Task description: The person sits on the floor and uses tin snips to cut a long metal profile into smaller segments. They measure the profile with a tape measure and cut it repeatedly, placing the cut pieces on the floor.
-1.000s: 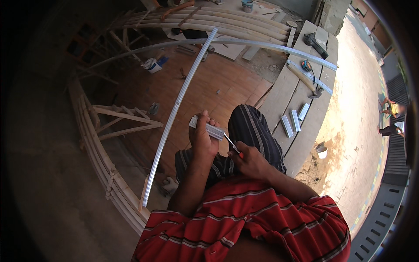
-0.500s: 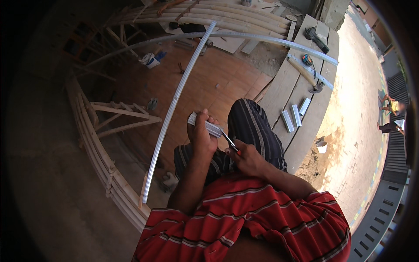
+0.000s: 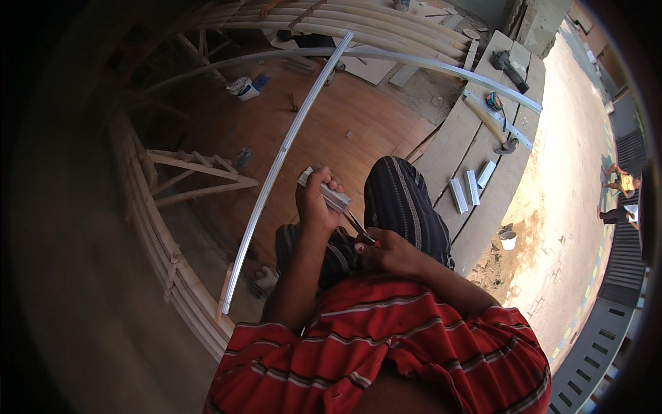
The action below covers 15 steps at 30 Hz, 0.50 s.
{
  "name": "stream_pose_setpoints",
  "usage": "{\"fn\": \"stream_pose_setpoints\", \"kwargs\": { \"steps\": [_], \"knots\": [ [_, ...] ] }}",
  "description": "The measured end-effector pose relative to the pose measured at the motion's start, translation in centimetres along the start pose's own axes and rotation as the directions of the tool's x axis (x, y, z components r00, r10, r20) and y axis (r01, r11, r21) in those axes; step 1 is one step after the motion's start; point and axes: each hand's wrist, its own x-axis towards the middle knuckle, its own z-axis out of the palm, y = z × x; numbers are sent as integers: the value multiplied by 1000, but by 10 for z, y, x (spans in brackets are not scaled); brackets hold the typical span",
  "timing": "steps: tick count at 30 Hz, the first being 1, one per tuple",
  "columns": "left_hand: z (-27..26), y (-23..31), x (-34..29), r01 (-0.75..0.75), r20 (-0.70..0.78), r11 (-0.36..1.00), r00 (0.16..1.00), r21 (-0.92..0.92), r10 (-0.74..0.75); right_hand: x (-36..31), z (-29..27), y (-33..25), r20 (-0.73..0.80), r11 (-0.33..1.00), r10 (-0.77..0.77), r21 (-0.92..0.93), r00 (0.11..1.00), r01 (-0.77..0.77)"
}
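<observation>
My left hand (image 3: pixel 317 207) is closed around a short piece of silvery metal channel (image 3: pixel 336 201), held above my lap. In my right hand (image 3: pixel 393 252) is a pair of tin snips (image 3: pixel 354 221) with red on the handles. Their blades stand apart at the near end of the channel piece; whether they touch it I cannot tell. Beside my knee, three similar short channel pieces (image 3: pixel 472 187) lie on a plank bench (image 3: pixel 441 162). A long metal channel (image 3: pixel 276 165) slants across the space left of my hands.
On the bench lie a claw hammer (image 3: pixel 491 124), a tape measure (image 3: pixel 494 101) and an angle grinder (image 3: pixel 510 71). Another long channel (image 3: pixel 441 66) crosses behind. Wooden poles (image 3: pixel 162 259) line the left. A white bucket (image 3: pixel 241 88) stands on the tiles. People (image 3: pixel 623 183) are outside at far right.
The snips' blades have spread and my right hand has shifted slightly down. The left hand still grips the channel piece, tilted a little more. The whole view has shifted slightly.
</observation>
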Motion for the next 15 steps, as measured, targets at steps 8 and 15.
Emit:
{"fn": "stream_pose_setpoints", "kwargs": {
  "steps": [8, 15],
  "knots": [
    [-14, 39, 16, 441, 466, 897, 801, -33, -376, -5, -9, -2, 140, 1000, -16, -19, 990, 19],
    [-18, 31, 11, 441, 510, 897, 768, 20, -389, 3, -3, -24, 144, 996, -21, -84, 989, 33]
  ]
}}
